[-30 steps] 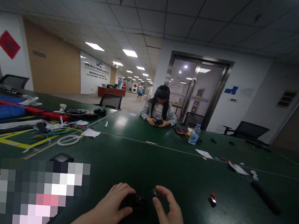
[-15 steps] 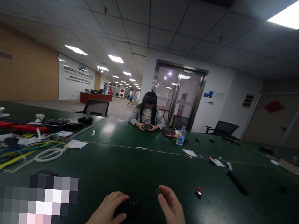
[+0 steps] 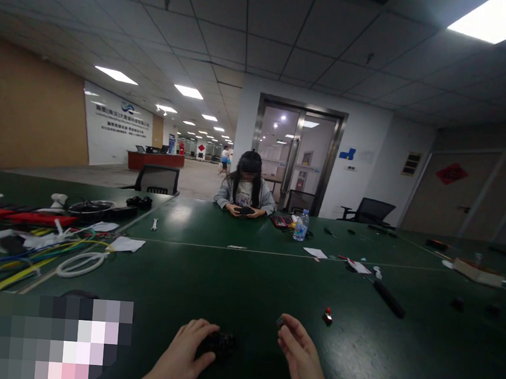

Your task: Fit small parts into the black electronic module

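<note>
Low in the head view, my left hand [image 3: 185,351] is wrapped round the near side of a small black device [image 3: 225,342] resting on the dark green table [image 3: 195,272]. The hand covers part of the device, and its exact kind is hard to make out in the dim light. To the right of it, apart from the device, my right hand [image 3: 301,350] pinches a small dark piece [image 3: 279,322] between thumb and forefinger just over the table. A small red and silver item [image 3: 328,316] lies to the right of that hand.
Across the table sits a person [image 3: 246,192] in a headset, both hands on a dark object. A water bottle [image 3: 301,226], a black-handled tool [image 3: 388,298] and papers [image 3: 315,253] lie to the right; cables [image 3: 81,264] and a small wrench [image 3: 154,224] to the left.
The view has turned to the right. My right hand has moved away from the black device with the small dark piece; my left hand stays on the device.
</note>
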Action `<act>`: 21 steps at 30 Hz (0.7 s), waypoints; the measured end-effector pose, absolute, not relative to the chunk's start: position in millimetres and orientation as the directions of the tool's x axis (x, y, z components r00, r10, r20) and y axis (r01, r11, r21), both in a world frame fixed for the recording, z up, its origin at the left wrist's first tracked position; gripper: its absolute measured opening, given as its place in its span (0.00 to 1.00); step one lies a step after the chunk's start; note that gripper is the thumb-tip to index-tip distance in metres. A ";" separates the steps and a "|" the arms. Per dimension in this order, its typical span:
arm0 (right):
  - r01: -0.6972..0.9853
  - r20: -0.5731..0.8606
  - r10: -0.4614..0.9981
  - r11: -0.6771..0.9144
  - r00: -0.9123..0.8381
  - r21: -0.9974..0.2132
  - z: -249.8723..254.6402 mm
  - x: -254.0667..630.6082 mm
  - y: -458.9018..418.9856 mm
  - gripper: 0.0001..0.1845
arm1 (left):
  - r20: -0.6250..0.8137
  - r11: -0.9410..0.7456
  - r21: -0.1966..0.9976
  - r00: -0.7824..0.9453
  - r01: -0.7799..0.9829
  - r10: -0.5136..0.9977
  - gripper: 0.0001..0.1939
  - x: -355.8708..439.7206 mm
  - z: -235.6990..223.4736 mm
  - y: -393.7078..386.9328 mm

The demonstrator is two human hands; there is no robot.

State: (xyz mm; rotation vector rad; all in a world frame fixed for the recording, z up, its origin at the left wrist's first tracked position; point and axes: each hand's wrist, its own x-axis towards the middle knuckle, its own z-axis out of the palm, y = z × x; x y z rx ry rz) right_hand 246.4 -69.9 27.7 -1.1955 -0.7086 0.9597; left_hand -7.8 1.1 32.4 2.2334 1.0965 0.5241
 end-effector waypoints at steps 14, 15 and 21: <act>-0.337 -0.019 0.926 0.118 0.377 -0.934 37.6 237.1 -64.1 0.21 | 0.071 -0.490 0.647 0.593 0.584 0.802 0.19 -9.0 36.4 0.7; -0.350 -0.039 0.926 0.103 0.374 -0.931 38.4 237.5 -64.0 0.21 | 0.073 -0.489 0.649 0.591 0.583 0.803 0.19 -9.4 35.1 0.9; -0.421 -0.109 0.918 0.068 0.382 -0.905 34.5 243.1 -64.2 0.19 | 0.046 -0.472 0.650 0.589 0.596 0.807 0.20 -10.7 31.0 3.1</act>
